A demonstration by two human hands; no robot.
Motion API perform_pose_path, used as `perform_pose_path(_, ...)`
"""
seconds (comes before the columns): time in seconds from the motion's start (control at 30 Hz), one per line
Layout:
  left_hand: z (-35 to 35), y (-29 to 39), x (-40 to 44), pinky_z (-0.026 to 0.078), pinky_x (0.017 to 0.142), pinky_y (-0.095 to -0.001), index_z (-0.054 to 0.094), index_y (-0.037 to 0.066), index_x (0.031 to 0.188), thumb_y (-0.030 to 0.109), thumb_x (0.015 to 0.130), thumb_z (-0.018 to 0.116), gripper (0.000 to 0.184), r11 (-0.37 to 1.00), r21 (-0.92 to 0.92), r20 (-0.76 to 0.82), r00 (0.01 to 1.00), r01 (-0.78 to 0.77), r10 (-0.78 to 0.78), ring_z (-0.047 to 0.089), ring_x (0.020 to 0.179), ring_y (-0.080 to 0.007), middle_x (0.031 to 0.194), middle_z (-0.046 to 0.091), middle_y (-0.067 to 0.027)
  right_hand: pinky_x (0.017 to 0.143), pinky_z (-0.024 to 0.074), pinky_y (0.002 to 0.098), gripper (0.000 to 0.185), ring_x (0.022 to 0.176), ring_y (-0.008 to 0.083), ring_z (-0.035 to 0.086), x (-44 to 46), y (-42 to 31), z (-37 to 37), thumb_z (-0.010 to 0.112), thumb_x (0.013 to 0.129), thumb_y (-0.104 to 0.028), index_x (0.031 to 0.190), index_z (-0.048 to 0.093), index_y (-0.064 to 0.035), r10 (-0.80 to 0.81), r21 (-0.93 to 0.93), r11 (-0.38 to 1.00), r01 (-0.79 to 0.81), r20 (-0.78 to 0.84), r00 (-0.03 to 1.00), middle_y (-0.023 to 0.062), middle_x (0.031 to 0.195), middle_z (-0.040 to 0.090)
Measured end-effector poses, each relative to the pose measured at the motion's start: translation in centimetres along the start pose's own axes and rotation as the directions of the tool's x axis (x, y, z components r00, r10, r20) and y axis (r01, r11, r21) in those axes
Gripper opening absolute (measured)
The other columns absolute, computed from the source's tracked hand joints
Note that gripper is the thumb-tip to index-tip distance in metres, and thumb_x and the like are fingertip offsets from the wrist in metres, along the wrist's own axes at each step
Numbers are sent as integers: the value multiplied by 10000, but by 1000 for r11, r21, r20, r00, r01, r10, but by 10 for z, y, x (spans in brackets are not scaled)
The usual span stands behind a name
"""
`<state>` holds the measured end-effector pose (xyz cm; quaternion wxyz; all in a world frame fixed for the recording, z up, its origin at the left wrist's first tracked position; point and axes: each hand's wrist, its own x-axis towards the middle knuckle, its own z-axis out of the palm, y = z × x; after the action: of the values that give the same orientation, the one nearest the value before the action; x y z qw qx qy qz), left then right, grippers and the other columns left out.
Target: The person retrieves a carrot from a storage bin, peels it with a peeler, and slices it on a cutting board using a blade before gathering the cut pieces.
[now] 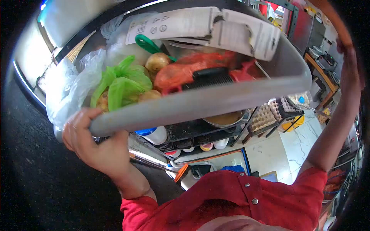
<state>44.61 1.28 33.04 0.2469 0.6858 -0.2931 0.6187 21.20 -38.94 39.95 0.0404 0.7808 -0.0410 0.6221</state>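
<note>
My left hand (pixel 92 140) grips the near left corner of a grey plastic tub (pixel 200 98), its fingers wrapped over the rim. The tub is tilted. Inside lie a green plastic bag (pixel 125 84), clear bags (pixel 79 79), potatoes (pixel 157 61), a red net bag (pixel 192 71), a black-handled grater-like thing (pixel 210 79) and a green handle (pixel 146 43). A torn white carton (pixel 181 25) lies across the tub's far side. My right hand (pixel 348 56) is raised at the far right, beside a long brown shape (pixel 334 17); its fingers are hard to make out.
Below the tub stand a pan of brownish liquid (pixel 223 119), a white bucket with a blue lid (pixel 152 134) and several containers on dark shelves. Egg trays (pixel 264 117) rest on a low rack to the right. A dark surface (pixel 42 165) fills the left.
</note>
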Motion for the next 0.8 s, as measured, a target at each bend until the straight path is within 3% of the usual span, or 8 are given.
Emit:
perform_pose_path(0.13,20,-4,34,371,858,-374,628,100,897,321,390,859,599,999,52,28,1000,-16,14,554,908,-252,896,621,-50,898,410,309,441,1027,202,525,-55,13,-16,488,951,-205,1299,403,54,456,495,805,-327,-165,875,155,1130,542)
perform_pose_path(0.23,43,-11,50,363,878,-396,637,89,942,437,416,847,664,999,39,59,998,22,-24,544,953,-276,930,631,-57,826,440,313,379,998,236,543,-110,31,-23,485,939,-106,1273,426,63,663,805,480,-349,-72,745,177,1188,506)
perform_pose_path(0.27,51,-11,50,355,886,-409,637,87,945,446,424,842,665,996,80,93,994,50,-57,539,960,-281,933,630,-57,778,416,293,370,897,210,530,-126,32,-26,482,937,-93,1273,430,52,671,842,398,-364,4,741,153,1107,530)
perform_pose_path(0.4,92,-37,51,331,924,-437,637,87,967,517,471,810,679,995,92,137,989,47,-59,524,1007,-298,968,632,-73,732,442,256,372,844,166,543,-176,34,-35,484,939,-97,1279,421,41,827,855,256,-451,47,560,120,1035,556)
perform_pose_path(0.57,122,-33,60,327,948,-447,635,90,1003,565,497,783,709,978,206,188,981,10,-50,519,1036,-305,1004,628,-103,714,437,253,379,827,170,544,-224,44,-68,495,932,-96,1275,418,46,875,854,205,-477,59,481,123,1051,557)
perform_pose_path(0.67,120,-7,60,340,947,-451,606,70,1071,485,558,804,689,951,307,248,964,16,-96,522,1030,-309,1052,612,-124,688,427,247,396,802,172,538,-246,39,-85,490,930,-101,1286,396,45,891,835,238,-496,16,453,135,1078,548)
perform_pose_path(0.73,122,16,44,387,900,-425,565,23,1077,335,669,798,564,995,90,-136,989,-51,63,531,1003,-301,1063,589,-144,658,422,247,406,783,174,530,-263,36,-94,494,927,-129,1281,388,40,932,842,181,-508,19,363,147,1111,540)
perform_pose_path(0.8,130,59,6,421,845,-394,540,-3,1030,160,746,733,379,991,-61,-260,961,-115,96,536,973,-295,1028,569,-144,672,427,247,403,794,149,524,-295,37,-99,510,925,-163,1270,406,17,922,862,99,-497,108,372,135,1124,542)
